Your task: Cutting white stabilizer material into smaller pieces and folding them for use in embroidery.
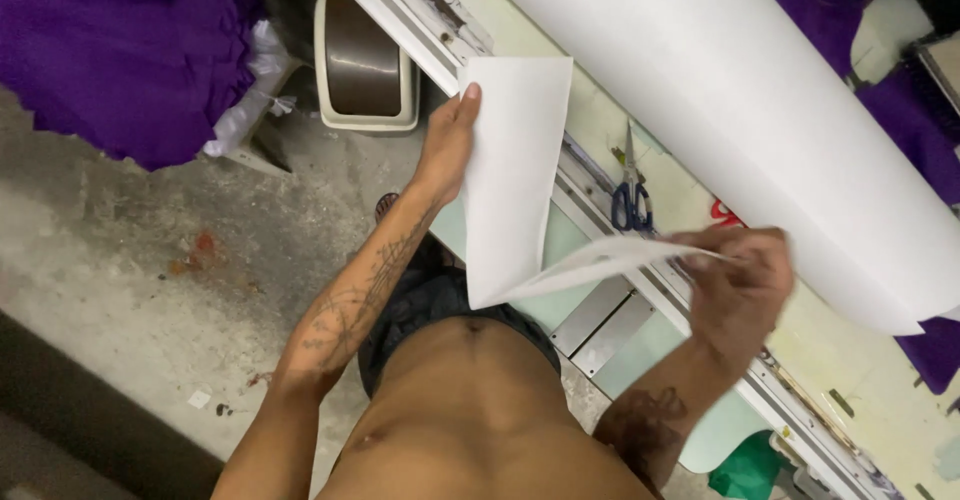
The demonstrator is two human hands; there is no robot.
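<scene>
Both my hands hold a folded white sheet point(515, 175) just in front of the big white roll point(760, 110): left hand point(448, 145) pinching one end, right hand point(740, 280) gripping the other, scissors point(630, 200) beside the roll.

A long pale-green worktable point(690, 195) with a metal rail along its near edge runs diagonally across the view. A very wide roll of white sheet material point(760, 110) lies along the tabletop. Just beside the roll, near the rail, a pair of blue-handled scissors point(630, 195) lies flat on the table. Purple cloth point(920, 110) is heaped on the table's far side, behind the roll. Below the table is a stained grey concrete floor point(150, 280), where a rectangular cream-rimmed bin point(365, 60) stands beside a large heap of purple fabric point(120, 50).
</scene>
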